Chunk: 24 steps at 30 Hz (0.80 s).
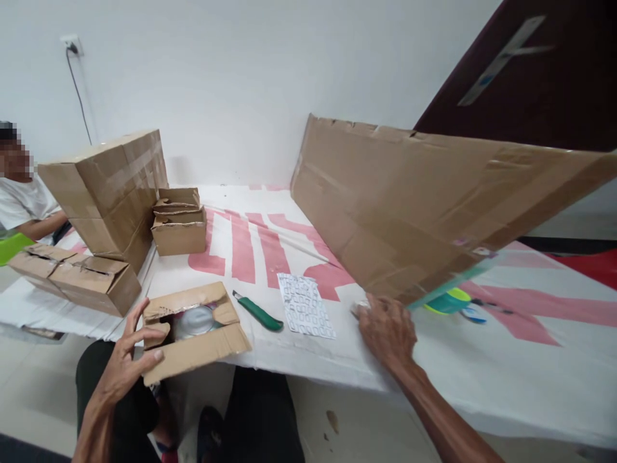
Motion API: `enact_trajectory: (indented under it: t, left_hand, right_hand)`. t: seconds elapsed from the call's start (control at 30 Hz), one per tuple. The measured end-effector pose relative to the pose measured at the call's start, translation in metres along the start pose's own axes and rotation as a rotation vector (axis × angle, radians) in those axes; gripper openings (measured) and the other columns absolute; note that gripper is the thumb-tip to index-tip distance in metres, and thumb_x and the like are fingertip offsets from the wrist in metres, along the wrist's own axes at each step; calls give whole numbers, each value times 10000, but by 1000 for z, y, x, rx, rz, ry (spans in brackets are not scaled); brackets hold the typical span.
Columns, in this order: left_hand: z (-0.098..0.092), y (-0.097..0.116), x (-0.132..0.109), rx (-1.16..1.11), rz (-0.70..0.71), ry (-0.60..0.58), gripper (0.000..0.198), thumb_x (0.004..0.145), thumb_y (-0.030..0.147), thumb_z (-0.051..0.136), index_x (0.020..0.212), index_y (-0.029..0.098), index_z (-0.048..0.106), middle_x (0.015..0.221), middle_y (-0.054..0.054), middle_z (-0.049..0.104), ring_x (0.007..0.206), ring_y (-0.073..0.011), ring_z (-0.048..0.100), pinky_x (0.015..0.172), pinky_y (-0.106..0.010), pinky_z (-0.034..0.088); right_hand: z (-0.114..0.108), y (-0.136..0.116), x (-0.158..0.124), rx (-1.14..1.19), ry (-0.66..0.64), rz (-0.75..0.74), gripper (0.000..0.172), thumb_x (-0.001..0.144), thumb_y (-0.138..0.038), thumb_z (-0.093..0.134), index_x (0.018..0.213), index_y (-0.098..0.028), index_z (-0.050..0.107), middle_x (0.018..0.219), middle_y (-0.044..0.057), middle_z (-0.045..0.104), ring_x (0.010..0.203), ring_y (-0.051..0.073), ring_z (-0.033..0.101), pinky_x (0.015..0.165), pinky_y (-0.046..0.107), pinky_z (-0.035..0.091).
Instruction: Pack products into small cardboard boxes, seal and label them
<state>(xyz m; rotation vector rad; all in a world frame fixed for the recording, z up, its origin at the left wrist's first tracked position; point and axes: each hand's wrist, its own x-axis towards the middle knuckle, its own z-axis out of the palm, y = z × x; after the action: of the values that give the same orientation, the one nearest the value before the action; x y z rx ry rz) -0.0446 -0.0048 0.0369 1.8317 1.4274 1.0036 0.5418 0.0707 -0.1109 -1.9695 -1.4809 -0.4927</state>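
My left hand (pixel 128 360) grips the left end of a small open cardboard box (pixel 202 361), thumb on the front flap and fingers by the left flap. Inside the box shows a rounded, translucent grey-white item (pixel 195 321). My right hand (pixel 389 329) rests on the table by the lower corner of a large cardboard sheet or box side (pixel 385 212). Its fingers are curled over something small and whitish, mostly hidden. Between my hands lie a green utility knife (pixel 260 313), blade tip to the upper left, and a white sheet of printed stickers or labels (pixel 306 305).
Closed cardboard boxes (pixel 91 276) and a tall taped stack (pixel 110 186) stand at left, with small open boxes (pixel 179 231) beside it. Behind the large cardboard are a teal and yellow tape roll (pixel 448 300) and scissors-like tool (pixel 489 305). Another person (pixel 24 199) sits far left.
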Motion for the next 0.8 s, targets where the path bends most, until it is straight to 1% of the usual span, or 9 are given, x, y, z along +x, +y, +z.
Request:
enact_trajectory:
  t: [0.07, 0.13, 0.27, 0.37, 0.43, 0.5, 0.6, 0.67, 0.8]
  left_hand:
    - [-1, 2, 0, 26, -3, -23, 554, 799, 625, 815, 1228, 275, 788, 1771, -81, 235, 1621, -423, 237, 1315, -605, 208]
    - [-3, 2, 2, 46, 1, -42, 695, 778, 628, 840, 1367, 283, 711, 1775, -106, 194, 1625, -430, 219, 1304, -627, 222]
    - [-7, -2, 12, 86, 28, -57, 909, 701, 648, 889, 1485, 280, 612, 1755, -145, 207, 1610, -461, 236, 1286, -647, 261]
    - [-8, -9, 18, 100, 40, -53, 1082, 648, 651, 914, 1572, 259, 511, 1719, -174, 272, 1599, -472, 255, 1281, -656, 271]
    - [-8, -12, 21, 92, 34, -48, 1182, 615, 653, 926, 1617, 255, 440, 1698, -179, 314, 1590, -473, 276, 1282, -658, 267]
    - [-8, -14, 22, 71, 21, -46, 1255, 593, 640, 937, 1647, 251, 377, 1684, -181, 339, 1570, -469, 318, 1280, -654, 275]
    - [-7, -15, 22, 29, -14, -57, 1295, 609, 589, 940, 1677, 246, 294, 1677, -184, 341, 1542, -459, 367, 1268, -652, 304]
    - [-5, -16, 21, 4, -39, -59, 1304, 622, 561, 941, 1686, 243, 258, 1682, -184, 321, 1544, -453, 361, 1267, -647, 307]
    - [-1, -19, 20, -40, -57, -43, 1322, 615, 576, 941, 1685, 235, 242, 1675, -184, 316, 1542, -444, 362, 1274, -624, 306]
  right_hand:
    - [-8, -26, 3, 111, 11, -72, 391, 971, -361, 472, 1224, -187, 714, 1179, 205, 690, 1139, 376, 620, 982, 549, 519]
    - [-17, -57, 5, 245, -15, -143, 359, 984, -366, 489, 1208, -200, 715, 1146, 184, 703, 1120, 352, 639, 988, 527, 533]
    - [-32, -121, -4, 484, -157, -295, 277, 1009, -395, 535, 1137, -257, 739, 1089, 131, 734, 1058, 317, 684, 957, 494, 571]
    - [-36, -155, -15, 551, -263, -408, 233, 1006, -401, 583, 1139, -290, 739, 1099, 104, 739, 1035, 310, 698, 900, 479, 597]
    - [-35, -168, -21, 533, -325, -472, 217, 993, -394, 618, 1149, -298, 733, 1078, 95, 733, 1001, 306, 695, 842, 457, 605]
    - [-33, -175, -25, 483, -370, -522, 203, 974, -380, 651, 1141, -295, 729, 1036, 88, 722, 945, 298, 685, 781, 432, 603]
    - [-32, -181, -25, 444, -401, -550, 175, 960, -344, 665, 1116, -290, 723, 1007, 80, 704, 890, 286, 672, 730, 419, 602]
    - [-35, -189, -23, 488, -401, -541, 176, 976, -314, 637, 1131, -300, 719, 1031, 78, 701, 909, 283, 678, 749, 430, 615]
    - [-48, -216, -16, 678, -356, -540, 233, 1007, -290, 596, 1204, -304, 720, 1111, 94, 706, 1037, 290, 692, 882, 474, 630]
